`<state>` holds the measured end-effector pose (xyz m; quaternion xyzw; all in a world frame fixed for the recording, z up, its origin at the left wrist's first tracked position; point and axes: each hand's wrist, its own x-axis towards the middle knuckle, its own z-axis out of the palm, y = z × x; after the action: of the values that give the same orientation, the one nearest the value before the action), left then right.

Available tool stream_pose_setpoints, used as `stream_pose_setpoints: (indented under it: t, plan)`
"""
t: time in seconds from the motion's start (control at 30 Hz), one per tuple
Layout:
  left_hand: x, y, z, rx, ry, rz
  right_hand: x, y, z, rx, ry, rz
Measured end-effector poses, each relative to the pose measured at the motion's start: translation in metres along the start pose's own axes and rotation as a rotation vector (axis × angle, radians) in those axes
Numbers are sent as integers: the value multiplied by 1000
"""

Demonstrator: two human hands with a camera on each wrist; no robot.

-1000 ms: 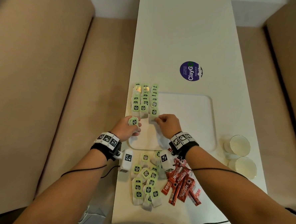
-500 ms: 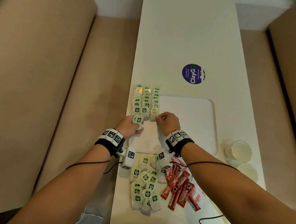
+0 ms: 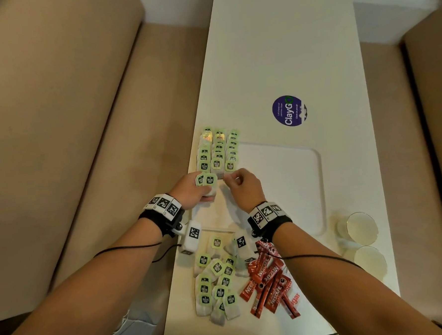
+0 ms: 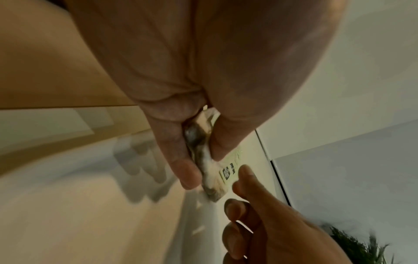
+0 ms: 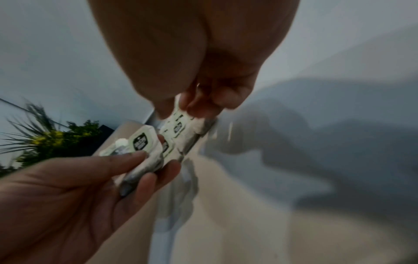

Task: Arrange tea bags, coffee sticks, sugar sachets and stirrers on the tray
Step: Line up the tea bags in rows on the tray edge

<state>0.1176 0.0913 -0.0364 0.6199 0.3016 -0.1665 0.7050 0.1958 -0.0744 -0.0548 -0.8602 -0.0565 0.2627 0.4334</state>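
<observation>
Three rows of green-tagged tea bags (image 3: 217, 152) lie along the left side of the white tray (image 3: 293, 188). My left hand (image 3: 203, 188) grips a small stack of tea bags (image 3: 206, 180) just in front of the rows; the same stack (image 5: 141, 144) shows in the right wrist view. My right hand (image 3: 231, 178) pinches one tea bag (image 5: 178, 123) at the near end of the rows, right beside the left hand. Loose tea bags (image 3: 216, 284) and red coffee sticks (image 3: 268, 281) lie near the table's front edge, with a sugar sachet (image 3: 294, 298) partly under the sticks.
Two paper cups (image 3: 360, 228) stand to the right of the tray. A round purple sticker (image 3: 289, 110) is on the table beyond the tray. Beige sofas (image 3: 57, 125) flank the narrow white table (image 3: 285, 47) on both sides.
My right hand has shifted left from the near end of the right-hand row toward the left hand. The left hand has pushed its stack slightly forward to the rows.
</observation>
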Motion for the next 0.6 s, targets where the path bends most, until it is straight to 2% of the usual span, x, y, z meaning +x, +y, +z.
stream_pose_setpoints:
  t: [0.13,0.2,0.4,0.53,0.6]
  plan:
    - [-8,0,-4,24,10,39,-10,1,9,48,-235,-103]
    - [-11,0,-5,30,24,42,-12,2,11,52,-281,-105]
    - [-17,-3,-9,44,98,20,-12,3,18,61,-206,-87]
    - [-20,-3,-12,48,156,58,-14,-1,21,-8,-238,-116]
    - [-23,-3,-14,39,190,75,-11,-1,22,-21,-177,-98]
